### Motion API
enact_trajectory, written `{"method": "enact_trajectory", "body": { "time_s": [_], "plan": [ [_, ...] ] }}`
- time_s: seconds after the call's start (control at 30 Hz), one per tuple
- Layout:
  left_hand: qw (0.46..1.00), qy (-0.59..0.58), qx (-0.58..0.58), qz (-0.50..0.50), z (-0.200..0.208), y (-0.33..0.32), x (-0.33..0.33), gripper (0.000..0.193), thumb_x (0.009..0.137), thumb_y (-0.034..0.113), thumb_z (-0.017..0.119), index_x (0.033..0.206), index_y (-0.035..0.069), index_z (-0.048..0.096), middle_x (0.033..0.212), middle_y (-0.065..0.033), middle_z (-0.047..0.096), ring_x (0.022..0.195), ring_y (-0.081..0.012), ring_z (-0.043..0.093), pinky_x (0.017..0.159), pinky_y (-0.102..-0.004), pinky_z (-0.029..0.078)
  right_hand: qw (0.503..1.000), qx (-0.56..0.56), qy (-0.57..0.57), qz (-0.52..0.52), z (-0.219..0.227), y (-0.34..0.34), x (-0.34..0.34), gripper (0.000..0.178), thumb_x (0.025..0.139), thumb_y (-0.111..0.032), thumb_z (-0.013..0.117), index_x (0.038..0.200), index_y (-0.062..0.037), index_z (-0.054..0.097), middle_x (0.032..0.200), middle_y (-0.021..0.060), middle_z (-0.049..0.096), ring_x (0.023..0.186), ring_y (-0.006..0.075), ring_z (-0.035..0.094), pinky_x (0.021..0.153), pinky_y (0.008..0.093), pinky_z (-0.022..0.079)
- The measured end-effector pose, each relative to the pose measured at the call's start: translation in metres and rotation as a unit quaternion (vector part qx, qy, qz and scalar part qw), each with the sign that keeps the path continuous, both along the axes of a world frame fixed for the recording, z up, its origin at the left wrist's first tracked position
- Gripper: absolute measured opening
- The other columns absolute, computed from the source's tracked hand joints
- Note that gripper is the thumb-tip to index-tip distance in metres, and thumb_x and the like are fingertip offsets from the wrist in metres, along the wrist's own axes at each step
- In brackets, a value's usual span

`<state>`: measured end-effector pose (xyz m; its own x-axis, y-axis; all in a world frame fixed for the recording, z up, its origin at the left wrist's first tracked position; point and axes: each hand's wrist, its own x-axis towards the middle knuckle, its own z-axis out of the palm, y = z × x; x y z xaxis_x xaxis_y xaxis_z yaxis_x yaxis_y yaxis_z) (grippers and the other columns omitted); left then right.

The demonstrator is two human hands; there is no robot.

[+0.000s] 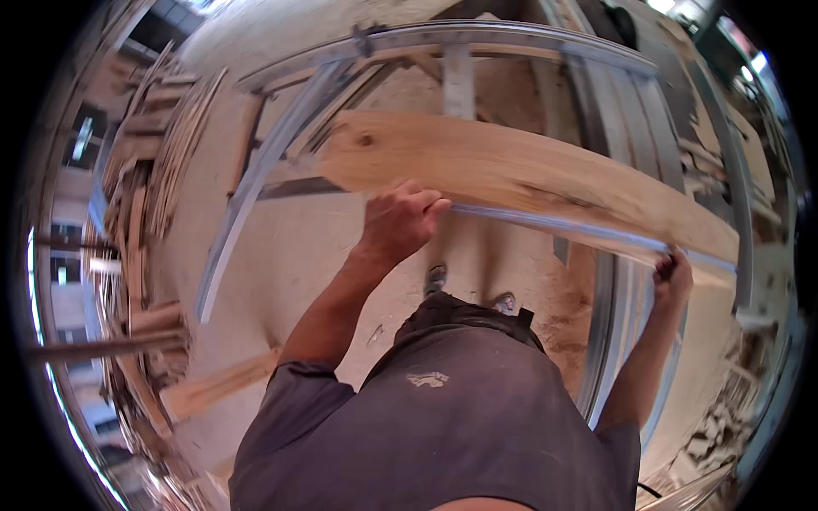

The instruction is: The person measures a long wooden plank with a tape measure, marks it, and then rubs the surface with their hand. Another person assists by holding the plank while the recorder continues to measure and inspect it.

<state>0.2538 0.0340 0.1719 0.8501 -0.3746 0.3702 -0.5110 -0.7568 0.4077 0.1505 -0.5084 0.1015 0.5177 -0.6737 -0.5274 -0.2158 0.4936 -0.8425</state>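
- Left hand [404, 220]: fingers clamped on the near edge of the wooden plank [494, 162];
- right hand [673, 274]: fingers clamped on that edge, farther right;
- metal frame [459, 81] beneath the plank.

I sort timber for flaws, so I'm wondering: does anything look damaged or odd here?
The long light-brown wooden plank has a round dark knot near its left end and an irregular dark streak toward its near edge. Both interrupt the paler grain; whether the streak is a crack, I cannot tell.
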Motion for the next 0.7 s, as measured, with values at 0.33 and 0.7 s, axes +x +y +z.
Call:
{"method": "enact_trajectory", "body": {
  "time_s": [0.33,0.7],
  "plan": [
    [0.991,0.015,0.084,0.100,-0.008,0.147,0.106,0.017,0.088,0.032,0.073,0.086,0.015,0.077,0.082,-0.0049,0.068,0.085,-0.0278,0.066,0.074,-0.0416,0.052,0.997,-0.022,0.046,0.059,-0.076,0.073,-0.038,0.018,0.093,-0.028,0.066,0.090,-0.0109,0.068,0.067,0.0011,0.062,0.060,0.0178,0.061,0.051,0.0311,0.043],
    [0.988,-0.012,0.104,0.113,-0.022,0.147,0.113,0.019,0.089,0.034,0.071,0.087,0.016,0.078,0.086,-0.0020,0.065,0.089,-0.0257,0.065,0.076,-0.0416,0.052,0.978,-0.017,0.125,0.166,-0.082,0.244,-0.073,0.022,0.092,-0.017,0.060,0.103,-0.0004,0.069,0.077,0.0090,0.069,0.063,0.0188,0.064,0.053,0.0295,0.046]
  ]
}}
